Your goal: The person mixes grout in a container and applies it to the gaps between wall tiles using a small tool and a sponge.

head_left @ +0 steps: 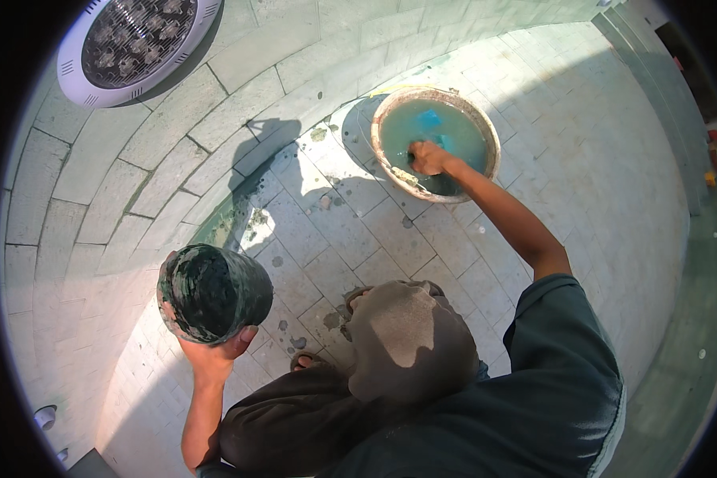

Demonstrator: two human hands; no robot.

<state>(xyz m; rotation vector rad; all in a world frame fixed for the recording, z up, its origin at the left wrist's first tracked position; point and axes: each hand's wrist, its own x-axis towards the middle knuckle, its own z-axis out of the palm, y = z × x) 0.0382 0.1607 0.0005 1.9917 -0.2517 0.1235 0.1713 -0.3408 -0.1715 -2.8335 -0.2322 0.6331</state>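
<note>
My left hand (pixel 215 349) grips a dark green-black mixing bowl (pixel 251 287) from below, thumb along its side. The bowl is tilted so that its dark, paste-smeared inside shows. My right arm reaches out to a round bucket (pixel 492 131) of cloudy greenish water, and my right hand (pixel 429 158) is at the water near its close side. Its fingers are curled downward, and the murky water hides what they hold, if anything. Just beyond the hand a bright blue piece (pixel 429 119), perhaps a sponge or cloth, shows in the water.
A curved tiled wall (pixel 191 151) rises on the left, with a large round light fixture (pixel 139 40) on it. Wet greenish spots mark the pale tiled floor (pixel 406 255). Steps (pixel 653 88) stand at the far right. My bent knee (pixel 410 334) and sandalled feet are below the bucket.
</note>
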